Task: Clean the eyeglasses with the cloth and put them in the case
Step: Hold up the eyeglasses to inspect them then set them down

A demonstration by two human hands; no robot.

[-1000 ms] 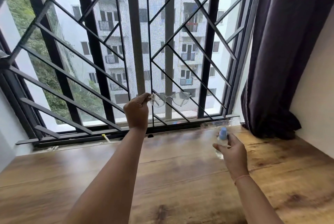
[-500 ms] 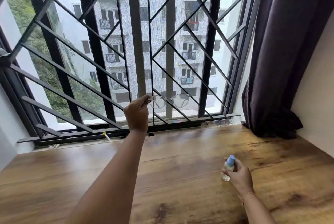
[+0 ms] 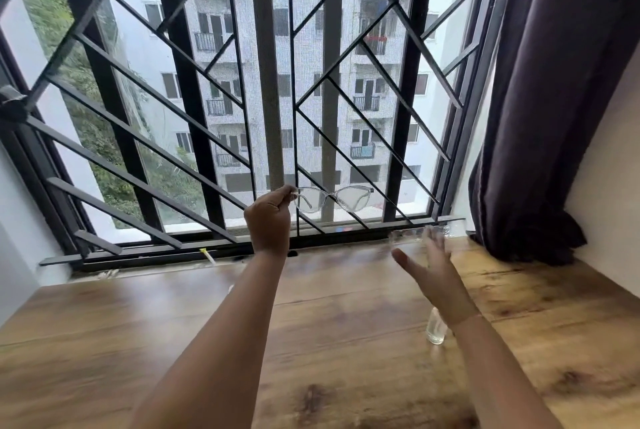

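Clear-framed eyeglasses (image 3: 332,199) hang in the air in front of the window grille, held up by one end. My left hand (image 3: 269,219) pinches that left end of the frame between thumb and fingers. My right hand (image 3: 433,272) is stretched out over the wooden table with its fingers straight and blurred, holding nothing. Its fingertips reach toward a transparent object (image 3: 420,234) lying by the window sill. A small clear spray bottle (image 3: 435,326) stands on the table, partly hidden behind my right wrist. No cloth is in view.
The wooden table (image 3: 173,342) runs up to a black window grille (image 3: 214,151). A dark curtain (image 3: 554,99) hangs at the right and bunches on the table's far corner. A white wall closes the right side.
My right hand set the spray bottle down on the table, let go and moved forward with open fingers. The left hand kept the eyeglasses raised.
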